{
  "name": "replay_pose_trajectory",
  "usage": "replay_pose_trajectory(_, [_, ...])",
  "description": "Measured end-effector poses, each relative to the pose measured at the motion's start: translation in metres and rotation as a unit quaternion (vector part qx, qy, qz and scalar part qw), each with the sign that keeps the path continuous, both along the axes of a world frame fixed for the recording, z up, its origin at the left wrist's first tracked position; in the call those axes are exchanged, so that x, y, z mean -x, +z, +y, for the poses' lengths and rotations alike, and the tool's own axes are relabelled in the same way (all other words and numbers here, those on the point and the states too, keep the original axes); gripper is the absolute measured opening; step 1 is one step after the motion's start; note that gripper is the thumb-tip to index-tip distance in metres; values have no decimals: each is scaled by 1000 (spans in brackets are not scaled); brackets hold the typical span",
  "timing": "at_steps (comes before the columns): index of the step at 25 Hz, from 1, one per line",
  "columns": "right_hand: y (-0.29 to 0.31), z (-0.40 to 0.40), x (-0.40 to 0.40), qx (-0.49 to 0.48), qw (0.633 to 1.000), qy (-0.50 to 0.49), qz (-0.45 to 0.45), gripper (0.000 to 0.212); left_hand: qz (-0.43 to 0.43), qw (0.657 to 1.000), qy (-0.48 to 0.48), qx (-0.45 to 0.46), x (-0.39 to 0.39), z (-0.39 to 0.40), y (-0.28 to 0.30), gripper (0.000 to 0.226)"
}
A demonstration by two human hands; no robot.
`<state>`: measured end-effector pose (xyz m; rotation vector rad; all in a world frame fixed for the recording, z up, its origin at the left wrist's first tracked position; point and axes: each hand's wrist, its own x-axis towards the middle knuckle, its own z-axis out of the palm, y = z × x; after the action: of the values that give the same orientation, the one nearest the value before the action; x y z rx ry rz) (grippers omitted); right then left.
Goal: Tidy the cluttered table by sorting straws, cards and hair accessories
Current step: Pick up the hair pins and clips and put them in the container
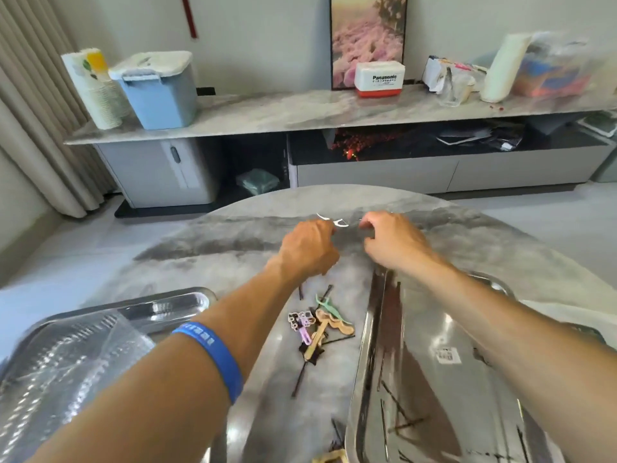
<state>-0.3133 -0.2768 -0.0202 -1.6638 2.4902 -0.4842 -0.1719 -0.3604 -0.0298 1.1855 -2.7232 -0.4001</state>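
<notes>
Both hands reach to the far middle of the grey marbled round table (200, 262). The left hand (309, 250) and right hand (390, 238) have fingers curled, apparently pinching a small white thing (339, 223) between them; it is too blurred to name. The heap of coloured hair clips and black pins (317, 324) lies unsorted between the left steel tray of clear wrapped straws (187, 300) and the right steel tray holding black pins (364, 379). Next, I judge, comes lifting that piece back, arms passing over the heap and between the tray rims.
</notes>
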Motion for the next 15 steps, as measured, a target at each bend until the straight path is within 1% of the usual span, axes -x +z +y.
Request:
replay_pose_trajectory(2, [-16,-20,17,-78,996,-14,51,36,-51,998,-30,-6,26,-16,-10,45])
replay_pose_trajectory(4, [-27,-31,31,-112,992,-31,49,39,-69,997,-21,1,44,-28,-20,41])
replay_pose_trajectory(5, [-29,-33,36,-109,992,-40,48,36,-72,997,-14,18,47,-31,-23,38])
replay_pose_trajectory(7, [-33,-34,41,-82,993,-31,79,28,-56,996,-17,63,47,-34,-30,31])
replay_pose_trajectory(10, [-37,-24,34,-36,993,20,113,20,8,997,-30,68,33,-30,-27,22])
replay_pose_trajectory(13, [-33,-11,19,-16,987,75,141,13,10,997,-32,64,17,-15,-18,22])
replay_pose_trajectory(15, [-32,-5,11,-23,977,91,190,8,-6,997,-37,72,9,-3,-17,18])
